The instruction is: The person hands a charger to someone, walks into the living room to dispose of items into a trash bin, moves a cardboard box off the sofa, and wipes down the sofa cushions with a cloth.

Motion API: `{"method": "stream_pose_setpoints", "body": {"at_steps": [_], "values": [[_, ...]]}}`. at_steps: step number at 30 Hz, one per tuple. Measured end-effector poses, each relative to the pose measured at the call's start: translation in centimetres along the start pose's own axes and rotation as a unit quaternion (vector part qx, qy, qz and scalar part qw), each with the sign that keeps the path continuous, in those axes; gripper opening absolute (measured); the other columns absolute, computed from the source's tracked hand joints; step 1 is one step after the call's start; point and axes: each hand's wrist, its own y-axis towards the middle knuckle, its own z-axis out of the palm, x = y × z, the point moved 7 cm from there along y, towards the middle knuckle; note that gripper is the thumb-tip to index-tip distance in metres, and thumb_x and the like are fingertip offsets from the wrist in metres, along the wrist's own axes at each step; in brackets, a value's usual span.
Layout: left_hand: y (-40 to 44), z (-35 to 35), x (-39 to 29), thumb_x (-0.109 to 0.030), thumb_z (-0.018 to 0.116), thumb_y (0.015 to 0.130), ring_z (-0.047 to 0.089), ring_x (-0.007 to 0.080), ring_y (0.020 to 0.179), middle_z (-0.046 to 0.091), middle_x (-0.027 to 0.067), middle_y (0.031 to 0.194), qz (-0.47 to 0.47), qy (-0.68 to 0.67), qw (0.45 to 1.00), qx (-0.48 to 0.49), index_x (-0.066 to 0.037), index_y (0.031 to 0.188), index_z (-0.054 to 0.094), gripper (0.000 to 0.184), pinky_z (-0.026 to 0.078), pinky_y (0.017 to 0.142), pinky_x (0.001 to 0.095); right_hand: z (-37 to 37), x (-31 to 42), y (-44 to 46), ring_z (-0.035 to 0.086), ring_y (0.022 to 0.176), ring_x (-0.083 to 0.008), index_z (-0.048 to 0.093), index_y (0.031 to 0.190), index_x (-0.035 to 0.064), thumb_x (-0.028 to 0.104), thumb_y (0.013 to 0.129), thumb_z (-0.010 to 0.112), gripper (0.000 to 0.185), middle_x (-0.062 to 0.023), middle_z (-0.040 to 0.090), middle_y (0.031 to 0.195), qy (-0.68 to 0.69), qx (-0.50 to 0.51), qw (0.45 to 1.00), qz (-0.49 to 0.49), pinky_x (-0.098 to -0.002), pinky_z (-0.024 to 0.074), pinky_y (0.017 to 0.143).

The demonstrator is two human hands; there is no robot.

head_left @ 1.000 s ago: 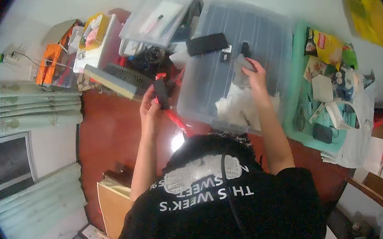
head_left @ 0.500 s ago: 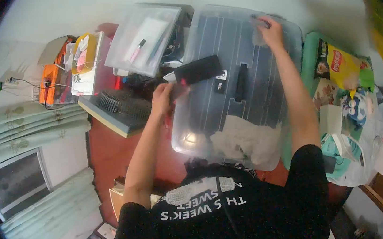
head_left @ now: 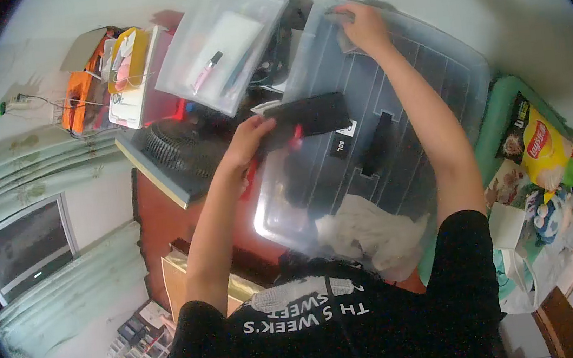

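Above the bin [head_left: 441, 76], the right hand [head_left: 365, 28] grips grey cloth [head_left: 346, 43], the left hand [head_left: 248, 141] a dark object [head_left: 270, 142] (blurred).

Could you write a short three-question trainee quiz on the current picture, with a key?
1. Multiple choice: which hand is at the grey cloth? A) left B) right C) neither
2. True or false: in the picture, the chip bag lies left of the clear bin.
3. Open: in the picture, at which end of the black slab is the left hand?

Key:
1. B, the right hand.
2. False; it lies to the right.
3. The left end.
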Motion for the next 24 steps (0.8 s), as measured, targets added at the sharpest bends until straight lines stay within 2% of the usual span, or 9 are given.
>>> {"method": "stream_pose_setpoints", "body": {"at_steps": [3,5,8,13,16,19,21,23,24], "values": [[-3.6,0.1,0.4,-0.017,0.054,0.079,0.056,0.0150,0.080,0.058,0.0095,0.093,-0.017,-0.027,0.999,0.035,0.004,0.105,0.049,0.034,0.045,0.073,0.0260,1.9,1.9,0.3,0.056,0.084,-0.0322,0.063,0.090,0.0134,0.009,0.065,0.055,0.027,-0.0126,0.061,0.086,-0.102,0.009,0.993,-0.054,-0.0412,0.0436,0.076],[-7.2,-0.7,1.1,-0.018,0.056,0.078,0.054,0.0134,0.085,0.056,0.0084,0.097,-0.028,-0.014,0.999,0.044,0.004,0.107,0.049,0.037,0.042,0.077,0.0251,1.7,3.9,-0.5,0.054,0.087,-0.0316,0.062,0.088,0.0132,0.008,0.065,0.053,0.025,-0.0104,0.061,0.086,-0.175,0.061,0.983,-0.006,-0.0413,0.0439,0.074],[-13.9,-2.2,3.2,-0.023,0.056,0.078,0.053,0.0164,0.089,0.053,0.0095,0.105,-0.063,-0.130,0.989,-0.015,0.004,0.114,0.043,0.047,0.042,0.079,0.0279,2.8,5.0,-3.0,0.049,0.097,-0.0264,0.059,0.092,0.0162,0.007,0.068,0.055,0.026,-0.0048,0.058,0.093,-0.251,0.070,0.965,-0.018,-0.0382,0.0452,0.072],[-21.8,-4.3,7.5,-0.025,0.058,0.076,0.053,0.0163,0.088,0.052,0.0094,0.107,-0.024,-0.225,0.974,-0.011,0.002,0.115,0.042,0.050,0.043,0.077,0.0278,4.6,7.4,-9.6,0.049,0.087,-0.0276,0.060,0.086,0.0110,0.003,0.068,0.048,0.023,-0.0061,0.058,0.091,-0.138,0.029,0.977,-0.161,-0.0394,0.0450,0.070],[-24.6,-4.3,9.1,-0.027,0.063,0.073,0.052,0.0131,0.082,0.055,0.0049,0.095,-0.015,-0.287,0.957,-0.027,0.000,0.110,0.047,0.049,0.041,0.073,0.0231,6.3,9.4,-15.5,0.048,0.089,-0.0281,0.059,0.083,0.0099,0.004,0.067,0.049,0.020,-0.0053,0.057,0.090,-0.126,0.076,0.978,-0.149,-0.0397,0.0454,0.069],[-25.7,-4.1,9.4,-0.028,0.063,0.073,0.052,0.0122,0.082,0.056,0.0041,0.094,0.039,-0.275,0.961,-0.001,-0.001,0.109,0.048,0.047,0.041,0.071,0.0227,7.7,12.8,-22.6,0.048,0.089,-0.0292,0.058,0.082,0.0094,0.004,0.066,0.051,0.019,-0.0052,0.055,0.089,-0.130,0.122,0.972,-0.151,-0.0405,0.0469,0.067],[-26.3,-3.9,9.0,-0.027,0.062,0.073,0.052,0.0122,0.081,0.055,0.0038,0.093,0.057,-0.275,0.960,0.014,-0.001,0.108,0.048,0.046,0.040,0.070,0.0223,7.5,15.6,-27.5,0.048,0.089,-0.0294,0.057,0.082,0.0092,0.004,0.063,0.053,0.021,-0.0051,0.055,0.090,-0.078,0.090,0.978,-0.171,-0.0396,0.0483,0.067],[-26.9,-4.3,9.9,-0.027,0.062,0.073,0.052,0.0128,0.081,0.055,0.0036,0.091,0.045,-0.291,0.955,0.039,-0.002,0.108,0.048,0.045,0.041,0.070,0.0224,8.8,17.2,-31.2,0.048,0.091,-0.0294,0.057,0.083,0.0091,0.003,0.061,0.054,0.024,-0.0048,0.056,0.090,-0.099,0.176,0.969,-0.139,-0.0387,0.0488,0.069],[-27.4,-4.4,9.9,-0.027,0.062,0.073,0.052,0.0128,0.081,0.055,0.0036,0.091,0.049,-0.289,0.955,0.048,-0.002,0.108,0.048,0.045,0.041,0.070,0.0224,9.2,17.8,-32.8,0.048,0.091,-0.0294,0.057,0.083,0.0091,0.003,0.061,0.054,0.024,-0.0048,0.056,0.090,-0.104,0.169,0.970,-0.138,-0.0387,0.0488,0.069]]}}
